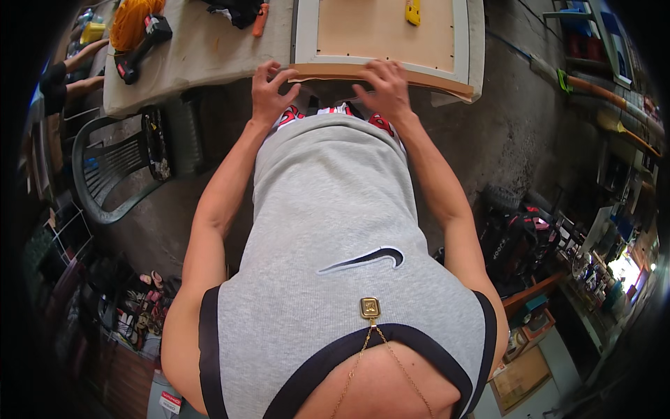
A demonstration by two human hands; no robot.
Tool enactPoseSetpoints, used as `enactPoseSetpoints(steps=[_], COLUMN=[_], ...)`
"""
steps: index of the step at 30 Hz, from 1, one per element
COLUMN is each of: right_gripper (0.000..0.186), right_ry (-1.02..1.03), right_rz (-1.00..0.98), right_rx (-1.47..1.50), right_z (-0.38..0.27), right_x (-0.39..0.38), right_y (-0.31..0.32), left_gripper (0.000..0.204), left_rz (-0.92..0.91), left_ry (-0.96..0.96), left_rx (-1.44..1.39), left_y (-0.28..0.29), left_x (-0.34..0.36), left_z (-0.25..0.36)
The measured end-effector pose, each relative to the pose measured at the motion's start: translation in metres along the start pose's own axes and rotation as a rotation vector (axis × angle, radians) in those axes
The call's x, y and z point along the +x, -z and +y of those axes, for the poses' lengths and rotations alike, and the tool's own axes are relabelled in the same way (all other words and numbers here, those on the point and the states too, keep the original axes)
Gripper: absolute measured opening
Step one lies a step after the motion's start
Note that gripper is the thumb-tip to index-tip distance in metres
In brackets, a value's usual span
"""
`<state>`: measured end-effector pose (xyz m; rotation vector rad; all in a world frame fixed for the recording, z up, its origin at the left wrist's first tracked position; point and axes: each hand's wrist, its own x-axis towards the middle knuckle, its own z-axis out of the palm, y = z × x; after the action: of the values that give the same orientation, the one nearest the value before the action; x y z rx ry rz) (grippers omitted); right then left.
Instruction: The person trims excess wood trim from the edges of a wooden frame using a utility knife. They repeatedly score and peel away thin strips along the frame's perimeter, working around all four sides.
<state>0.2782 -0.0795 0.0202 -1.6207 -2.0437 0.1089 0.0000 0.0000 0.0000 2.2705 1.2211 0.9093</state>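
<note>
Near the table's front edge, my left hand [272,94] is open with curled, separated fingers, beside the lower left corner of a white-edged frame [460,49] with a tan backing panel [370,38]. My right hand [384,91], also open, has its fingers curled at the wooden strip [433,82] along the frame's lower side; whether they touch it is unclear. A yellow tool [412,11] lies on the panel. The frame rests on a cloth-covered table [209,52].
A cordless drill [132,63], orange coil [129,24] and orange-handled tool [260,21] lie left on the table. A plastic chair [101,164] stands below left. Another person's bare limbs [80,87] show at far left. Long poles [590,98] and clutter line the right.
</note>
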Motion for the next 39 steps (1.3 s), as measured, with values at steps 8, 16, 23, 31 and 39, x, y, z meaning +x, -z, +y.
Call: enactPoseSetpoints(steps=[8,16,23,31,39], right_gripper=[0.019,0.013,0.012,0.01,0.01], right_ry=[0.219,0.253,0.212,0.288,0.26], right_rz=[-0.043,-0.007,0.021,0.083,0.051], right_rx=[0.091,0.13,0.126,0.015,-0.058], right_z=[-0.031,-0.034,-0.035,-0.037,-0.039], right_x=[0.045,0.054,0.052,0.049,0.049], right_y=[-0.042,-0.053,-0.052,-0.055,-0.055], left_gripper=[0.021,0.019,0.018,0.026,0.03], left_rz=[0.078,0.028,-0.007,-0.045,-0.115], left_ry=[-0.162,-0.156,-0.016,0.117,0.228], left_rx=[0.05,0.077,0.028,-0.275,-0.371], left_y=[0.001,0.002,0.0,-0.008,-0.005], left_x=[0.004,0.011,0.013,0.015,0.013], left_z=[-0.013,-0.013,-0.012,-0.018,-0.024])
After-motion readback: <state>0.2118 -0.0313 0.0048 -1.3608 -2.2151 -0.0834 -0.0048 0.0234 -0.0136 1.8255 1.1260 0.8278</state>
